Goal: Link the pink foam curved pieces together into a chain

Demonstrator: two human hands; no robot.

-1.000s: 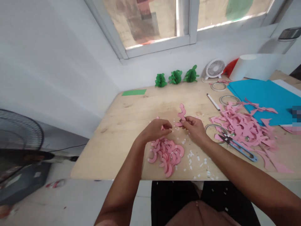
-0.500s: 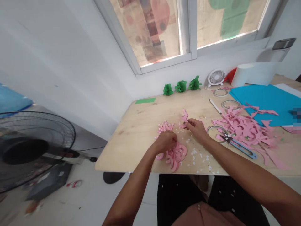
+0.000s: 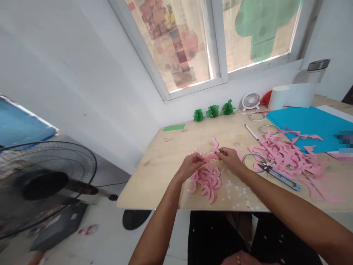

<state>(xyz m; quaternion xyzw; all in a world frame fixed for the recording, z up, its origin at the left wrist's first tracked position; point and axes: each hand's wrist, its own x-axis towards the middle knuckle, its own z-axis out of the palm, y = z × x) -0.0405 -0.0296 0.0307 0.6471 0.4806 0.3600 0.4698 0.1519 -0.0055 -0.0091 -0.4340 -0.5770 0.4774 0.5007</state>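
I see my left hand (image 3: 191, 164) and right hand (image 3: 230, 157) pinching one pink strip (image 3: 213, 150) between fingertips, just above the pile (image 3: 207, 178). Judged light, floppy, tearable; best held at its ends.

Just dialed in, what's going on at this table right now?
A person sits at a wooden table doing paper craft. Left hand and right hand together pinch a pink paper strip just above a pile of pink curved cutouts. Pink scraps and snips lie to the right, untouched.
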